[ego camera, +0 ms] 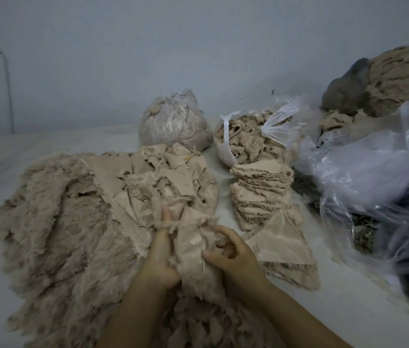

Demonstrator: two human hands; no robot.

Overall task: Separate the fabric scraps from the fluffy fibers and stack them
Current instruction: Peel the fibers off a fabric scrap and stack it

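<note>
The big heap of fluffy fibers lies spread over the white surface, and it is your landmark here. It is spread wide and low, I think so that you can reach any piece without digging. Loose fabric scraps lie on the far right part of this heap, backing side up, where they wait to be sorted.

To the right of the heap hangs a large loose plastic bag, open and crumpled, probably kept near for taking material. Beyond the heap stand a tied bag full of fibers and an open bag with more of them; this seems to keep the finished fluff away from the working place.

Just beside the right edge of the heap rises the stack of scraps, pieces laid flat one on another, and a wider scrap lies at its near foot. The stack stands close so that each piece travels only a short way.

At the near edge of the heap you hold one scrap between both hands. Your left hand grips its left side with the fingers stretched forward along it. Your right hand pinches its right side with curled fingers. I judge that you hold it from both sides to pull it free of the fibers.
</note>
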